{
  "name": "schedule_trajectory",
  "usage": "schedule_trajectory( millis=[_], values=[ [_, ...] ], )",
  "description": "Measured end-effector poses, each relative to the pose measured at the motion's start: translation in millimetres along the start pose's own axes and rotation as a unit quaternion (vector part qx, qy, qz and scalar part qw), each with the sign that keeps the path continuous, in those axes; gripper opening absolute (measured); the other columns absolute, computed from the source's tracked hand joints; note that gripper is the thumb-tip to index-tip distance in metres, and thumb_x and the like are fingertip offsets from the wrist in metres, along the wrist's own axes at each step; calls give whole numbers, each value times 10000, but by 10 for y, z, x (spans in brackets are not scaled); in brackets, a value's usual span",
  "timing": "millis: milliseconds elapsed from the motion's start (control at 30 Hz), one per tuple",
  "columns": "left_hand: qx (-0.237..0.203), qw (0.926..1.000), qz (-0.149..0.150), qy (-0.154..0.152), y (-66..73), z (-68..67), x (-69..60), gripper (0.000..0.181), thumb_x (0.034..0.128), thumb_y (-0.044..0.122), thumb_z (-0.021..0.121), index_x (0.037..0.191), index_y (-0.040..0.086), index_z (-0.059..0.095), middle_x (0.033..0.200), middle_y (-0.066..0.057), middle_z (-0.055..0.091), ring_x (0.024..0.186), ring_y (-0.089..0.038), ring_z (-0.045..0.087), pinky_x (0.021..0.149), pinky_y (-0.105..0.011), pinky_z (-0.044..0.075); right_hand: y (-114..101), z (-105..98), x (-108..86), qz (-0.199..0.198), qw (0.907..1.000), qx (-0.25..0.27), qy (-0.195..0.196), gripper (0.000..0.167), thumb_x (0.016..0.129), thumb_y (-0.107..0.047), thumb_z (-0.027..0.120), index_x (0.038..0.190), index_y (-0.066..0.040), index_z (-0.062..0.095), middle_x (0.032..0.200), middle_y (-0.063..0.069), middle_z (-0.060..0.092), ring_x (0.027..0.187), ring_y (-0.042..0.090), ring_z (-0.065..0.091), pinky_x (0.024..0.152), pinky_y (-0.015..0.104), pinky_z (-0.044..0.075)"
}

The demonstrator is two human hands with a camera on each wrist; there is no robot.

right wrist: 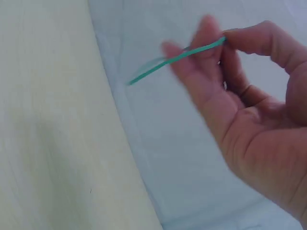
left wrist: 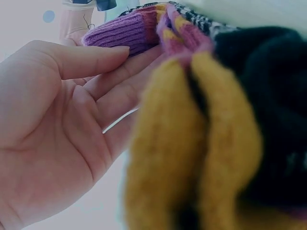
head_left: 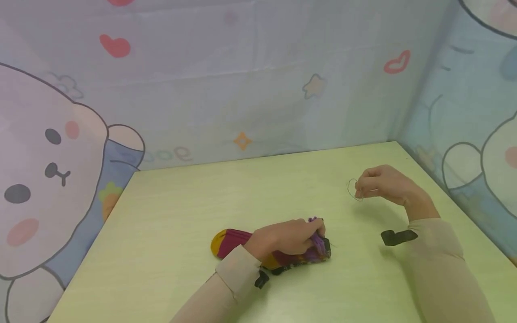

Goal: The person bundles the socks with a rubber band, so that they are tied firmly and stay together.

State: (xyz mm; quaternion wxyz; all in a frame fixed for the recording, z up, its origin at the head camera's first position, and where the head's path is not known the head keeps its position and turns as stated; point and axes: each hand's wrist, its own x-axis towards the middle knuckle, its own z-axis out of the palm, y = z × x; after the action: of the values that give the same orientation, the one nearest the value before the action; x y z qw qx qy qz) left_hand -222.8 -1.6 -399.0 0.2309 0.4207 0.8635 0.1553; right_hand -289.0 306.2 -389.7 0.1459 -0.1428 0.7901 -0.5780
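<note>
The knit socks (head_left: pixel 235 240) lie on the table (head_left: pixel 181 202), a little right of the middle in the head view, stretched out sideways. Their yellow end points left and their purple cuff (left wrist: pixel 112 34) right, with maroon between; black and white knit shows along the lower edge.

The left hand (head_left: pixel 287 235) lies over the socks with its back up, reaching in from the lower left and pointing to the right. It pinches the cuff: in the left wrist view the thumb lies nearly straight along the purple ribbing, and the fingers extend beneath it.

The right hand (head_left: pixel 381 184) is up above the table, farther back and well apart from the left. Its forearm rises from the lower right and the wrist bends so that the fingers point left. Thumb and fingertips pinch 1 thin band (right wrist: pixel 177 58), green in the right wrist view and seen as a fine loop in the head view; 2 fingertips are blurred.

Both arms wear pale sleeves (head_left: pixel 438 244), with 1 black strap (head_left: pixel 398 237) near the right cuff. Behind the table hangs a printed cloth (head_left: pixel 262 103) with hearts and stars.
</note>
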Motion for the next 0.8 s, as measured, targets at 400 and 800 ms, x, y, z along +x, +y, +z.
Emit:
schedule_trajectory(
  millis=[400,800],
  values=[
    [-52,10000,20,43,-25,16,1,209,1034,74,504,1208,187,475,846,38,581,666,-101,477,692,-204,430,-88,6,-6,-480,9868,1483,-440,194,1080,-219,466,984,-83,567,1204,83,687,704,148,584,582,272,511],
    [-103,9999,84,90,-30,31,-18,231,1029,39,492,1210,180,469,811,24,577,632,-103,447,669,-197,409,-160,66,-76,-952,9903,1015,-46,586,1000,-31,586,1544,-123,387,1371,3,597,1036,182,658,798,344,571]
  ],
)
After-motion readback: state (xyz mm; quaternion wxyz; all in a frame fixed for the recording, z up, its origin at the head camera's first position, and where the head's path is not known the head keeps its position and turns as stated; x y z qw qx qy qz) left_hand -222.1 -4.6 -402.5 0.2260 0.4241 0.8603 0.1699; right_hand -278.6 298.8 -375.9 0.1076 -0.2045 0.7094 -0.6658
